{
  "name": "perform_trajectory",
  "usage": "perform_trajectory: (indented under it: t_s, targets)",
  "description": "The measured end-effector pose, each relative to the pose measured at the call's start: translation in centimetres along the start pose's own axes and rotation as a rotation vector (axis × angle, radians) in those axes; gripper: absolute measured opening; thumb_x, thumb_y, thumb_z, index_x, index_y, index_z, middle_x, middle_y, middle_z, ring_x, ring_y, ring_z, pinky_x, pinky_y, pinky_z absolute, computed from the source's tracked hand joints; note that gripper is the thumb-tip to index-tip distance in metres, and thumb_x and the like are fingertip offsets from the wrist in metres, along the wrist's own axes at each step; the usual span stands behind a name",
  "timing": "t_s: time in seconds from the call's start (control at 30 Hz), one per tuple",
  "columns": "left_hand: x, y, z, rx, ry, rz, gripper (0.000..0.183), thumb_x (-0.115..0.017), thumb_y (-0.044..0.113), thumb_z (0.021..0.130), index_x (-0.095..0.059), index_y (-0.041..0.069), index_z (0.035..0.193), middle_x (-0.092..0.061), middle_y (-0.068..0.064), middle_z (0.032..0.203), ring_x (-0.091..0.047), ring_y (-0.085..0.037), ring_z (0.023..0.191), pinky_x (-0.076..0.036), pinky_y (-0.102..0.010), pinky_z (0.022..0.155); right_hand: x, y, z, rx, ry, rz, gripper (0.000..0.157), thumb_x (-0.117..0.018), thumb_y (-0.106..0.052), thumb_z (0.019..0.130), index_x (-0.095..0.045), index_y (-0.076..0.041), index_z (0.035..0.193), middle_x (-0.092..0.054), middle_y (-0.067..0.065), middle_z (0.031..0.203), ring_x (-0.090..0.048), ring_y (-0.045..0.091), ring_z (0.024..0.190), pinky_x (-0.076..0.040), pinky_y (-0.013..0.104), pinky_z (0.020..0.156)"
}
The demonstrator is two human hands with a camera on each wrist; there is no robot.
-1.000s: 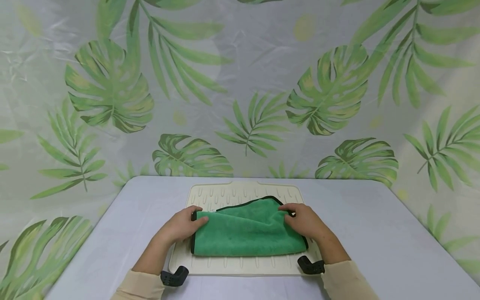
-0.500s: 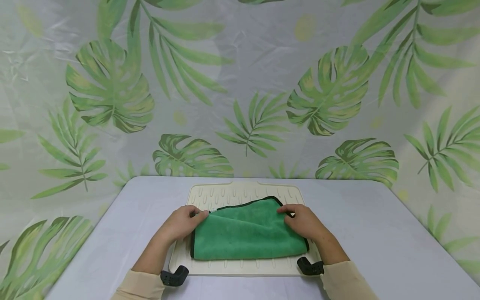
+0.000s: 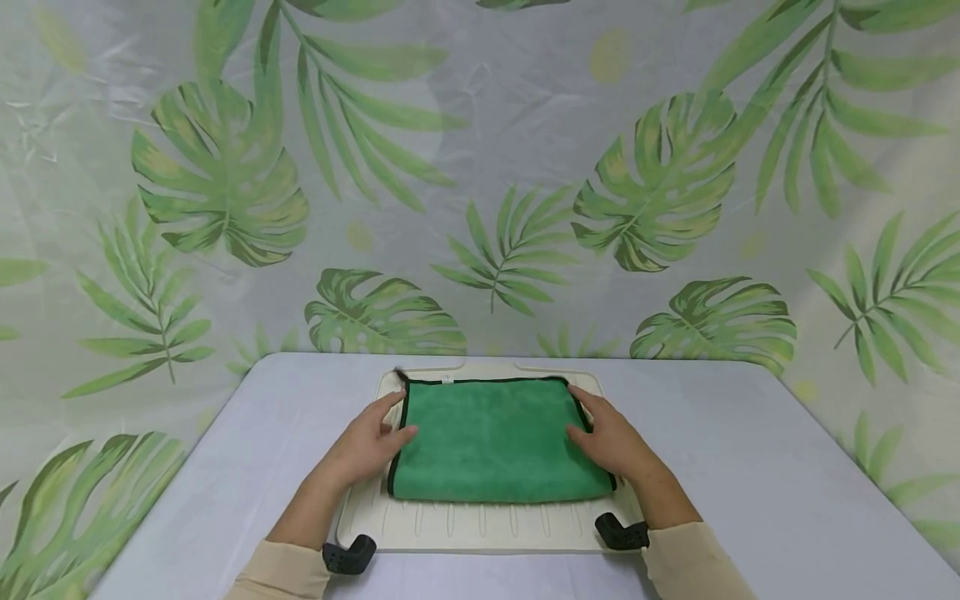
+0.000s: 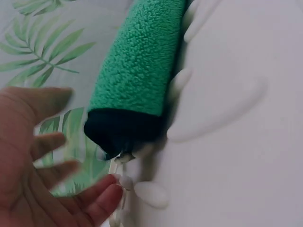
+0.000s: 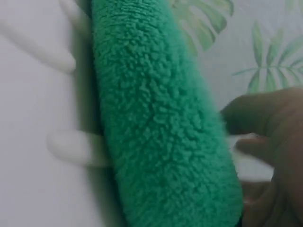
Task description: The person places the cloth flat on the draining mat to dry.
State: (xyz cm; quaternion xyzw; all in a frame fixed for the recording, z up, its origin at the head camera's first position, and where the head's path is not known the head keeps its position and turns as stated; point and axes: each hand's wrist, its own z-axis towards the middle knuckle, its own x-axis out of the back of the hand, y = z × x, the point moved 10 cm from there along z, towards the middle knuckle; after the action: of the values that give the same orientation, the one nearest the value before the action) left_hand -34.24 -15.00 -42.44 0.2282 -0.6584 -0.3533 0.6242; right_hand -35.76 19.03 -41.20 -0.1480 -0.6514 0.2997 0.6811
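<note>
Since half a second ago, the rectangular green plush cloth with thin black binding (image 3: 495, 442) has slid away from me: its near edge lies farther off, its slanting far edge now runs nearly straight, and the crease across it has gone. My left hand (image 3: 367, 442) has let go of the far corner; its fingers are spread and loosely straight, just beside the cloth's left edge, the thumb apart from it. My right hand (image 3: 611, 437) is at the right edge, thumb and fingers parted; whether they touch the cloth I cannot tell. The cloth lies folded on the cream ribbed tray (image 3: 495, 529), which rests on the white-covered table (image 3: 750, 467).
</note>
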Motion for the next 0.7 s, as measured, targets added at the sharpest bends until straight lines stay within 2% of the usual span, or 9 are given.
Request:
perform_trajectory:
  t_s: [0.1,0.23,0.33,0.4,0.47,0.53,0.6,0.63,0.7]
  targets:
    - [0.0,-0.3,-0.2,0.056,-0.017,0.044,0.069,-0.064,0.035,0.101,-0.035,0.010,0.159,-0.048,-0.024,0.151,-0.062,-0.040,0.123,-0.056,-0.053,0.092,-0.1,0.3,-0.2,-0.030,-0.047,-0.051,0.066,-0.062,-0.016,0.100,-0.034,0.000,0.157,-0.051,0.035,0.142,-0.059,0.049,0.122,-0.052,0.060,0.095]
    - [0.0,0.1,-0.7,0.088,-0.086,0.113,0.071,-0.067,0.038,0.098,-0.038,0.008,0.157,-0.068,-0.015,0.121,-0.068,-0.026,0.102,-0.056,-0.047,0.083,0.4,0.5,-0.6,-0.090,-0.140,-0.059,0.071,-0.064,-0.023,0.100,-0.029,0.001,0.158,-0.067,0.024,0.117,-0.069,0.032,0.096,-0.056,0.049,0.080]
    - [-0.5,0.5,-1.1,0.097,-0.169,0.105,0.072,-0.071,0.038,0.095,-0.041,0.011,0.156,-0.068,-0.006,0.095,-0.061,-0.017,0.078,-0.051,-0.037,0.067,0.4,0.5,-1.4,-0.127,-0.255,-0.011,0.076,-0.066,-0.027,0.099,-0.026,-0.002,0.160,-0.070,0.012,0.089,-0.065,0.021,0.072,-0.053,0.041,0.066]
    - [-1.0,0.7,-1.5,0.097,-0.237,0.066,0.076,-0.078,0.033,0.090,-0.044,0.016,0.155,-0.063,-0.007,0.089,-0.054,-0.018,0.072,-0.044,-0.034,0.062,0.3,0.3,-2.0,-0.125,-0.321,0.021,0.076,-0.068,-0.027,0.098,-0.030,-0.005,0.159,-0.063,0.005,0.073,-0.059,0.019,0.062,-0.051,0.038,0.061]
    - [-1.5,1.0,-2.0,0.100,-0.310,0.038,0.080,-0.084,0.025,0.084,-0.046,0.021,0.154,-0.066,-0.010,0.102,-0.059,-0.022,0.082,-0.048,-0.037,0.068,-0.1,0.3,-2.5,-0.127,-0.389,0.061,0.072,-0.070,-0.027,0.096,-0.037,-0.009,0.157,-0.051,0.000,0.060,-0.049,0.017,0.053,-0.047,0.035,0.057]
    - [-2.0,1.4,-2.4,0.093,-0.368,0.039,0.084,-0.089,0.018,0.078,-0.049,0.025,0.152,-0.065,-0.014,0.124,-0.063,-0.028,0.103,-0.053,-0.045,0.081,-0.4,0.1,-2.9,-0.117,-0.443,0.079,0.064,-0.071,-0.026,0.095,-0.046,-0.011,0.152,-0.046,-0.001,0.059,-0.045,0.015,0.052,-0.047,0.034,0.058]
    - [-2.1,1.9,-2.6,0.057,-0.395,0.056,0.083,-0.089,0.011,0.076,-0.053,0.026,0.150,-0.056,-0.016,0.146,-0.057,-0.036,0.129,-0.051,-0.055,0.098,-0.5,-0.2,-3.1,-0.098,-0.469,0.090,0.056,-0.070,-0.024,0.094,-0.054,-0.012,0.147,-0.055,-0.001,0.071,-0.045,0.015,0.056,-0.047,0.034,0.060]
    - [-2.1,2.1,-2.6,0.036,-0.391,0.067,0.080,-0.087,0.009,0.077,-0.054,0.026,0.148,-0.053,-0.015,0.151,-0.053,-0.036,0.135,-0.049,-0.057,0.103,-0.5,-0.3,-3.1,-0.083,-0.470,0.093,0.053,-0.069,-0.022,0.095,-0.056,-0.012,0.145,-0.060,0.001,0.078,-0.046,0.015,0.059,-0.047,0.034,0.061]
    - [-1.9,2.5,-2.3,-0.005,-0.360,0.053,0.072,-0.082,0.007,0.082,-0.055,0.024,0.147,-0.056,-0.015,0.146,-0.057,-0.035,0.128,-0.051,-0.054,0.097,-0.2,-0.6,-2.8,-0.050,-0.442,0.098,0.048,-0.066,-0.019,0.096,-0.057,-0.012,0.143,-0.064,0.005,0.092,-0.048,0.016,0.067,-0.045,0.034,0.063]
